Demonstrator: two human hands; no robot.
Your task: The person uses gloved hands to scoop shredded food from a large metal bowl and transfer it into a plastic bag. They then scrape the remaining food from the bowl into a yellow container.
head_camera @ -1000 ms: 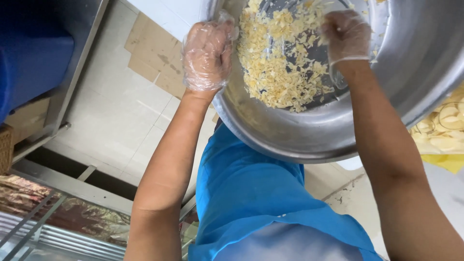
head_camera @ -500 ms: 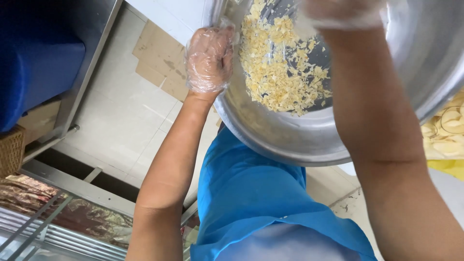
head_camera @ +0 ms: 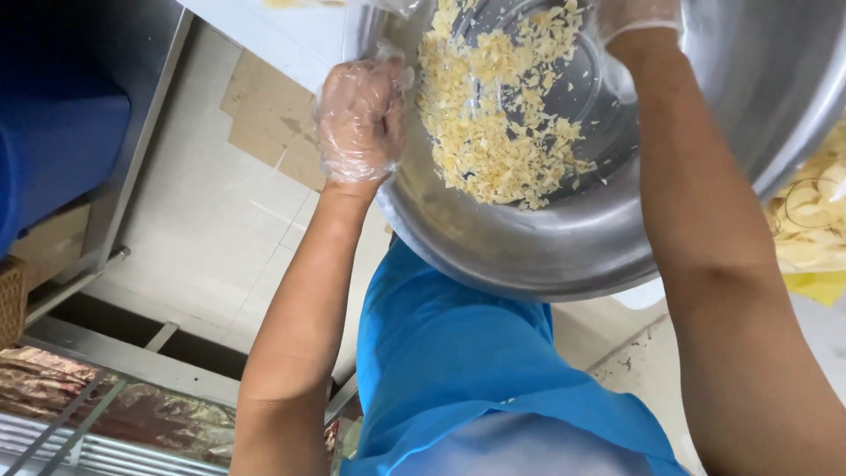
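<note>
The person holds a large round bowl of shiny steel (head_camera: 564, 238) in front of the body, tilted so that the inside faces up toward the head. The left hand (head_camera: 359, 119), covered with a thin clear plastic glove, is closed in a fist around the left rim of the bowl and grips it firmly. The right hand (head_camera: 636, 16) also wears a clear glove and reaches over the far part of the bowl, but only the wrist part shows at the top edge of the view, so I cannot tell if it is open or closed, or what it touches.

Inside the bowl there are many small pale yellow flakes of food (head_camera: 493, 115). They lie spread on the left and middle part of the bowl wall, some stuck to the metal, and the right part of the inside is mostly bare steel.

Below the bowl there is the blue apron (head_camera: 458, 370) of the person. Under the left arm the pale tiled floor (head_camera: 203, 229) is seen, with a flat piece of brown cardboard (head_camera: 264, 123) lying on it just beside the left hand in the view. At the right edge, beside the bowl, a heap of thin yellow slices (head_camera: 811, 211) lies, perhaps on a yellow sheet.
</note>
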